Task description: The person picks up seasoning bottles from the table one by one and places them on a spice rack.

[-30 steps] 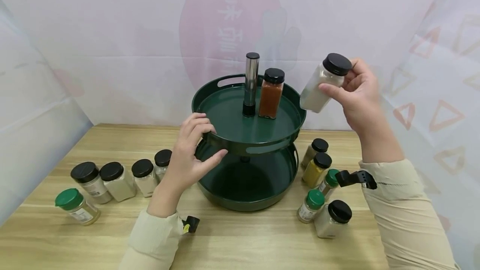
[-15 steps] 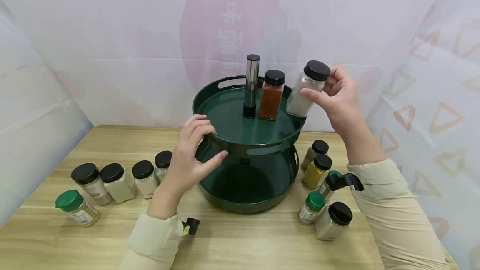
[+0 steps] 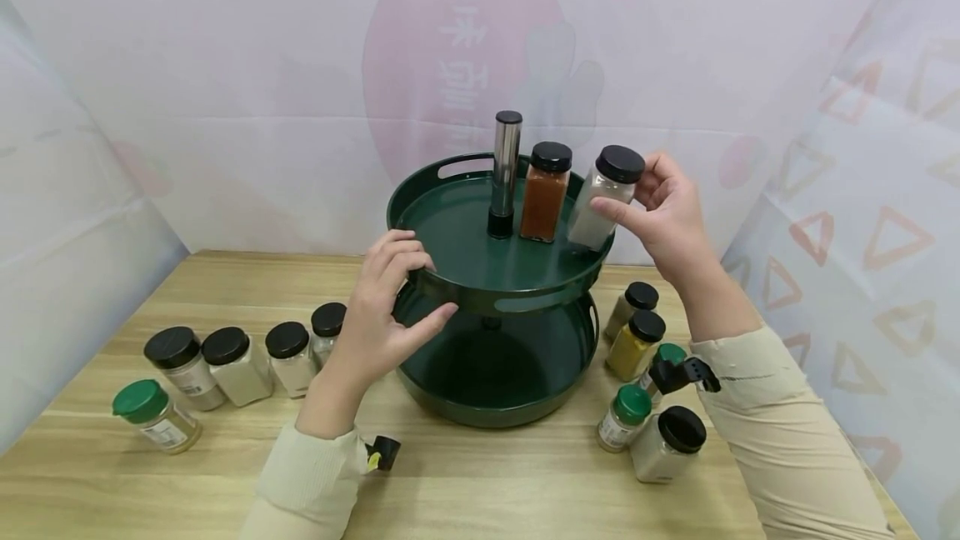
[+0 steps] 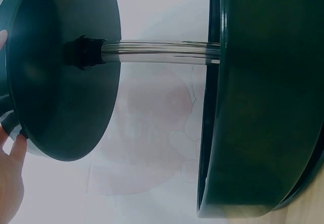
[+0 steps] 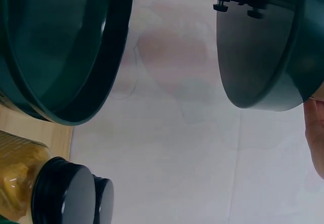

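A dark green two-tier turntable tray (image 3: 495,277) stands mid-table, with a metal post (image 3: 506,165) rising through it. My left hand (image 3: 382,315) hooks its fingers over the near-left rim of the upper tier, thumb spread below; the left wrist view shows the fingers (image 4: 17,150) at that rim. At the right side of the upper tier, my right hand (image 3: 667,223) grips a black-capped clear spice jar of whitish contents (image 3: 596,207), tilted, its base low inside the rim. A red-orange spice jar (image 3: 545,194) stands upright on that tier, left of it.
Left on the wooden table stand several pale black-capped jars (image 3: 240,369) and a green-capped one (image 3: 157,415). Right of the lower tier (image 3: 487,407) are a yellow spice jar (image 3: 630,348), green-capped bottles (image 3: 622,419) and a whitish jar (image 3: 667,444). A white printed cloth (image 3: 285,90) hangs behind.
My right hand has brought the whitish spice jar left and down, from beyond the upper tier to inside its rim. My left hand has stayed at the rim.
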Demonstrator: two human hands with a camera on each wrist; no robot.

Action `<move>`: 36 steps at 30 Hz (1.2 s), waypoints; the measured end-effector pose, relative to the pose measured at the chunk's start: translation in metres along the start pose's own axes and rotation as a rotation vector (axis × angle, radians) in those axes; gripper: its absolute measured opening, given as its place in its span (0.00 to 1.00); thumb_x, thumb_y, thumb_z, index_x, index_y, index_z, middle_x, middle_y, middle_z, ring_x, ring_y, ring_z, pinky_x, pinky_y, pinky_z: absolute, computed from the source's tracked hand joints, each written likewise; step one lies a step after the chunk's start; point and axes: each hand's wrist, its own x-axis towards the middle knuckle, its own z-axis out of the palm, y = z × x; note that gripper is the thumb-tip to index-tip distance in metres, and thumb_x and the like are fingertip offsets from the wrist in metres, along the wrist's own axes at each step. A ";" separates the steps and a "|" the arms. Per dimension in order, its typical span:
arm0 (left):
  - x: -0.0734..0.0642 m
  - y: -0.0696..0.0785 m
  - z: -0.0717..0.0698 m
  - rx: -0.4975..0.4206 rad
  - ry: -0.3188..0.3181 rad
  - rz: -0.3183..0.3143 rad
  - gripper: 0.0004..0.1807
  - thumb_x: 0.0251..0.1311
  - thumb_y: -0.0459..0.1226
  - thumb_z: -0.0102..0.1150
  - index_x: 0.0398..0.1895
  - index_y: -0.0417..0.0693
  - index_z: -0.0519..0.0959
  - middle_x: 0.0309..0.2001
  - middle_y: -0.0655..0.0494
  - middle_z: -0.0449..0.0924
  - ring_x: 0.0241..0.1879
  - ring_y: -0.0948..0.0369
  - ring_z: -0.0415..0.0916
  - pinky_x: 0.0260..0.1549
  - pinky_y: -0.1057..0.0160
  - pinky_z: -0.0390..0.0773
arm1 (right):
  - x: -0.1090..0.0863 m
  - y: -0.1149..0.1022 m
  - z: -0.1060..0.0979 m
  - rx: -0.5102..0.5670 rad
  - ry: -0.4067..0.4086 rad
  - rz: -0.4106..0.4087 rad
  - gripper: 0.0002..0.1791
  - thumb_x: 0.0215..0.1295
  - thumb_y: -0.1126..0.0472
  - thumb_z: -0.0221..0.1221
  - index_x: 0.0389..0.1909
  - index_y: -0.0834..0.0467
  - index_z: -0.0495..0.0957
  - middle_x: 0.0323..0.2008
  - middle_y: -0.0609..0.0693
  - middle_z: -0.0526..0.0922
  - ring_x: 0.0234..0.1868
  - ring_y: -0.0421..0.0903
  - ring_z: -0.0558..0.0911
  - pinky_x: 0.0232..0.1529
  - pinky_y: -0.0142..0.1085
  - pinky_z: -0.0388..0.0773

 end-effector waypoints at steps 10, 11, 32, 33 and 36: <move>0.001 0.001 0.000 0.005 0.001 0.001 0.28 0.63 0.58 0.59 0.46 0.41 0.75 0.52 0.42 0.75 0.67 0.46 0.63 0.72 0.51 0.60 | 0.000 0.004 -0.001 -0.051 -0.026 -0.003 0.19 0.56 0.73 0.68 0.43 0.54 0.72 0.46 0.41 0.85 0.50 0.38 0.83 0.47 0.24 0.81; 0.001 0.001 0.000 0.001 0.001 0.000 0.27 0.63 0.57 0.61 0.46 0.42 0.75 0.52 0.42 0.75 0.67 0.46 0.63 0.72 0.51 0.60 | 0.000 0.004 -0.001 -0.058 -0.029 -0.001 0.20 0.56 0.73 0.68 0.44 0.54 0.72 0.46 0.41 0.85 0.50 0.38 0.84 0.47 0.24 0.81; 0.003 0.001 0.002 0.010 -0.007 -0.009 0.31 0.63 0.61 0.56 0.46 0.42 0.75 0.53 0.43 0.76 0.67 0.47 0.62 0.72 0.51 0.61 | 0.003 0.005 -0.004 -0.153 -0.078 -0.004 0.23 0.56 0.73 0.68 0.48 0.53 0.70 0.47 0.42 0.82 0.49 0.36 0.83 0.45 0.23 0.81; 0.003 0.001 0.002 0.011 -0.007 -0.010 0.31 0.63 0.61 0.56 0.46 0.42 0.75 0.53 0.43 0.76 0.67 0.47 0.62 0.72 0.51 0.61 | 0.003 0.005 -0.004 -0.155 -0.084 -0.004 0.23 0.57 0.72 0.68 0.48 0.53 0.70 0.47 0.42 0.82 0.49 0.36 0.83 0.46 0.23 0.81; 0.004 0.001 0.001 0.012 -0.005 -0.007 0.31 0.63 0.61 0.56 0.46 0.41 0.76 0.52 0.43 0.76 0.67 0.47 0.63 0.72 0.51 0.61 | 0.003 0.005 -0.005 -0.150 -0.105 -0.003 0.22 0.58 0.72 0.67 0.49 0.54 0.70 0.47 0.41 0.82 0.50 0.35 0.83 0.47 0.23 0.81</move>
